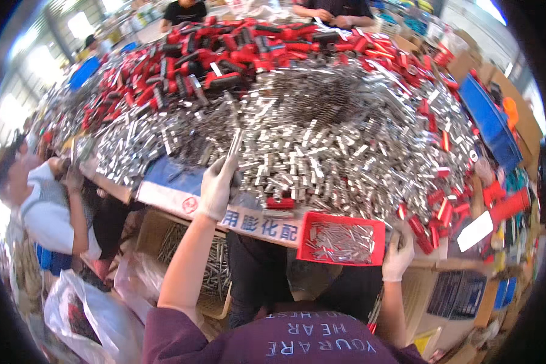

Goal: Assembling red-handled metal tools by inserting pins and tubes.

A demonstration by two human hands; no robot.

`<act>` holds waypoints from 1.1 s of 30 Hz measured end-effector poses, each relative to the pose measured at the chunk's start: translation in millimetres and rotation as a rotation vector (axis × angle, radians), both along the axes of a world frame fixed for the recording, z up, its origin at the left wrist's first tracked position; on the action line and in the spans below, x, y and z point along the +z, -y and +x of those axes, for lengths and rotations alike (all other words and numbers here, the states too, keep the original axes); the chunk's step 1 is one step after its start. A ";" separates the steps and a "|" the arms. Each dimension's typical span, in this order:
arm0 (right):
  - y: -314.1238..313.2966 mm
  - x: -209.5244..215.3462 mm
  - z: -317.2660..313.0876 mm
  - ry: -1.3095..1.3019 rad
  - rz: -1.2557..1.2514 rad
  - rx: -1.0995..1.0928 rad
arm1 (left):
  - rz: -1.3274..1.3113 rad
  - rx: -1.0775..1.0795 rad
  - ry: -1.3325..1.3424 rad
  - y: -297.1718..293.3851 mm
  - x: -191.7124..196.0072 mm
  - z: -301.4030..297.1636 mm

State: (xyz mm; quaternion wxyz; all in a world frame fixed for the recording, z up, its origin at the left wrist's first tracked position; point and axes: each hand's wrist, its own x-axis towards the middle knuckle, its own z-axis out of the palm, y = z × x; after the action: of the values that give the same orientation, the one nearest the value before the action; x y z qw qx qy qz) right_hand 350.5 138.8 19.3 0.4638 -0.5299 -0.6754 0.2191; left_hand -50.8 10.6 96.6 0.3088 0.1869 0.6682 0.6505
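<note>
My left hand (217, 185), in a white glove, is raised over the near edge of the heaped table. Its fingers are closed on a slim, shiny metal strip (235, 141) that points up and away. My right hand (398, 253), gloved too, is by the right side of a red tray (303, 238). Its fingers are curled together, and what they hold, if anything, is too small to make out. Many thin silvery pins (341, 241) lie in the tray. Beyond both hands spreads a pile of short silvery metal pieces (309, 158).
Red-and-black handles (224, 51) are heaped at the far side. A blue bin (490, 121) tilts at the right. Another person (57, 200) works at the left; others are across the table. Below the edge stand a crate of metal parts (215, 306) and a plastic bag (97, 315).
</note>
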 end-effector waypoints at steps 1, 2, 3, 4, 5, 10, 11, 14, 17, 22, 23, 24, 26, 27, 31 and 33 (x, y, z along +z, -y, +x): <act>6.7 0.8 -6.0 0.052 -0.046 -0.038 | -0.031 0.028 -0.057 -2.8 6.4 -13.0; 7.7 -7.9 -5.4 0.049 -0.048 -0.011 | -0.020 0.060 -0.140 -6.6 8.6 -28.9; 6.3 -19.6 -0.6 0.045 -0.002 0.046 | -0.026 0.106 -0.172 -12.3 20.6 -41.1; 5.0 -25.9 -2.5 0.038 0.045 0.097 | -0.031 0.134 -0.290 -19.8 21.8 -64.8; 5.3 -23.9 -7.2 0.035 0.039 0.102 | -0.018 0.179 -0.322 -28.7 25.8 -87.6; 8.4 -6.9 -19.4 0.200 0.183 0.071 | -0.312 0.186 -0.594 -79.0 26.2 -197.1; 8.9 -3.5 -19.1 0.225 0.181 0.074 | -0.310 0.135 -0.562 -96.3 24.0 -197.1; 11.1 1.1 -24.1 0.190 0.239 0.091 | -0.747 -0.058 -0.806 -140.2 20.5 -198.1; 10.9 -6.3 -16.9 0.227 0.203 0.087 | -0.966 -0.151 -0.840 -171.5 19.7 -177.6; 12.0 -2.5 -17.5 0.231 0.258 0.122 | -0.796 -0.136 -0.668 -165.3 7.7 -214.0; 11.1 -4.2 -17.9 0.243 0.309 0.135 | -0.644 -0.010 -0.518 -160.4 5.5 -216.6; 9.5 -7.7 -16.9 0.238 0.306 0.134 | -0.500 0.027 -0.429 -156.1 4.9 -219.6; 7.4 -15.0 -5.7 0.266 0.257 0.109 | -0.353 0.059 -0.195 -152.4 36.2 -178.7; 7.6 -14.8 -5.0 0.260 0.252 0.114 | -0.323 0.141 -0.204 -146.0 43.1 -182.9; 9.3 -14.3 -7.8 0.189 0.178 0.121 | 0.030 0.223 -0.287 -132.0 63.7 -185.1; 5.2 -15.1 -7.2 0.169 0.264 0.120 | 0.055 0.272 -0.384 -125.3 75.6 -179.0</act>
State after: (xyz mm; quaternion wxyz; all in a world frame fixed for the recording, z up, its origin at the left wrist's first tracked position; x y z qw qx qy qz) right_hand 343.4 133.7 4.3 0.4571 -0.4396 -0.7653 0.1104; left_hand -229.8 135.9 172.2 0.0803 0.2239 0.7157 0.6567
